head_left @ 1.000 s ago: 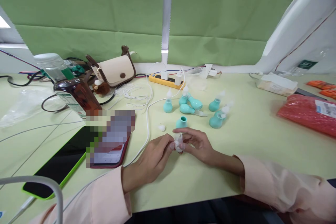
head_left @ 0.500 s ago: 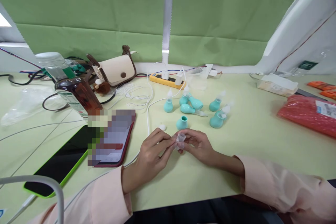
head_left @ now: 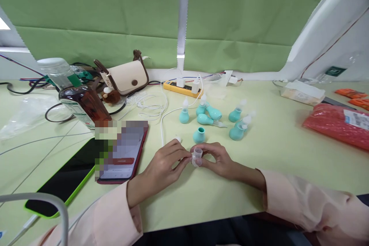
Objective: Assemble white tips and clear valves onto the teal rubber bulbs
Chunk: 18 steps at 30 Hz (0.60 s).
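Observation:
My left hand [head_left: 164, 165] and my right hand [head_left: 217, 159] meet just above the pale green table [head_left: 288, 153], both pinching a small clear plastic nozzle piece [head_left: 197, 157] between fingertips. A teal rubber bulb without a tip [head_left: 198, 135] stands just behind the hands. A small white cap [head_left: 178, 138] lies to its left. Several teal bulbs with clear tips [head_left: 213, 114] are grouped farther back.
A red-cased phone [head_left: 123, 157] and a green-cased phone [head_left: 66, 177] lie at the left, with a brown bottle [head_left: 83, 105], a cream handbag [head_left: 125, 77], white cables [head_left: 155, 103] and a yellow power strip [head_left: 183, 88]. A red packet [head_left: 337, 125] lies at the right.
The clear piece has been turned upright between my fingertips. My left hand's fingers have shifted slightly on it; the hands stay in about the same place.

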Tool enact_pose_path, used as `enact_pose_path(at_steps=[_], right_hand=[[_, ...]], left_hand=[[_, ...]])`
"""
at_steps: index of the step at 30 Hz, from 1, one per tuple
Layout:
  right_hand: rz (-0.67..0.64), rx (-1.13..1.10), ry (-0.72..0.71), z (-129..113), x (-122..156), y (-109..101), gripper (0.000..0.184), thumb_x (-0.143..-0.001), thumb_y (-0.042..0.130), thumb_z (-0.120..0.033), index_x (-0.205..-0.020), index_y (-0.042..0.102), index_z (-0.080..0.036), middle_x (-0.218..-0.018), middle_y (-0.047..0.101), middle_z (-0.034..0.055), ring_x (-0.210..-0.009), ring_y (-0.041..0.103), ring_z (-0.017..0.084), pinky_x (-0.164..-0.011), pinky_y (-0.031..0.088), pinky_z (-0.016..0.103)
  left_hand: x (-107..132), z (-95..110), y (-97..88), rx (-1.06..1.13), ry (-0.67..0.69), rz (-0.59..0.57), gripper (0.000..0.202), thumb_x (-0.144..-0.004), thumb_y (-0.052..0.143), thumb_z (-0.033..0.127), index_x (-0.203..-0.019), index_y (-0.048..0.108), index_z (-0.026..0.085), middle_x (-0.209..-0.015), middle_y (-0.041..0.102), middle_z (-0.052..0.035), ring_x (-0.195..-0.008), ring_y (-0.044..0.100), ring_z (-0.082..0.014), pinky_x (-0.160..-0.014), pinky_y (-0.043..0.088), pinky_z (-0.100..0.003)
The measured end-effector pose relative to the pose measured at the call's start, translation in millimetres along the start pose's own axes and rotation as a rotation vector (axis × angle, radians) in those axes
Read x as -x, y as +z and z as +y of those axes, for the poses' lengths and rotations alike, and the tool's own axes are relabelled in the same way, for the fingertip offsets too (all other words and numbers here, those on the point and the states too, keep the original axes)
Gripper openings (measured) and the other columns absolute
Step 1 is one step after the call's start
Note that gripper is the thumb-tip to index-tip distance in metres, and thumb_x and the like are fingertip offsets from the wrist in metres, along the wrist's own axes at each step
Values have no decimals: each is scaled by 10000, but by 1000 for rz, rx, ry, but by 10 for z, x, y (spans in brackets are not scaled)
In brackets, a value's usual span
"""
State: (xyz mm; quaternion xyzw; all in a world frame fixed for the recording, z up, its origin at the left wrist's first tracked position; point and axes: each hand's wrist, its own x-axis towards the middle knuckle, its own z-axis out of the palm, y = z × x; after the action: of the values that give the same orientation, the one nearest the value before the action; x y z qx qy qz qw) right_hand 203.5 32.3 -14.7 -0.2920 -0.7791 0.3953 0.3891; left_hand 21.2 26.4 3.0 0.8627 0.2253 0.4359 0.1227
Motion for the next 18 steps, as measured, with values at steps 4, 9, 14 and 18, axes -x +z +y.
enact_pose_path(at_steps=[4,9,14,18], right_hand=[[-81,21,0,-50,-5,-11,141,-750,552,-210,-872,582,-146,-682,559,6,-612,500,96,-599,441,219],[-135,-79,48,-37,-6,-2,179,-769,537,-223,-923,588,-149,-731,565,17,-648,501,98,-620,439,229],[-139,-92,66,-16,-10,-5,178,-764,542,-237,-915,590,-157,-760,572,23,-677,513,107,-643,445,244],[-98,-117,89,0,-16,14,181,-748,556,-245,-904,583,-156,-777,574,28,-694,531,116,-649,460,252]], left_hand=[[35,-44,-9,-98,94,-96,94,-766,483,38,-776,558,95,-642,594,-74,-614,471,-146,-575,438,-301],[33,-48,-31,-136,94,-152,102,-773,453,56,-750,541,102,-628,567,-65,-596,445,-140,-575,427,-295],[-8,-25,-43,-108,53,-140,119,-769,443,76,-692,522,120,-588,550,-49,-565,428,-129,-565,419,-281],[-2,-20,-38,-118,47,-111,111,-774,447,90,-700,519,131,-579,541,-36,-569,427,-128,-546,409,-264]])
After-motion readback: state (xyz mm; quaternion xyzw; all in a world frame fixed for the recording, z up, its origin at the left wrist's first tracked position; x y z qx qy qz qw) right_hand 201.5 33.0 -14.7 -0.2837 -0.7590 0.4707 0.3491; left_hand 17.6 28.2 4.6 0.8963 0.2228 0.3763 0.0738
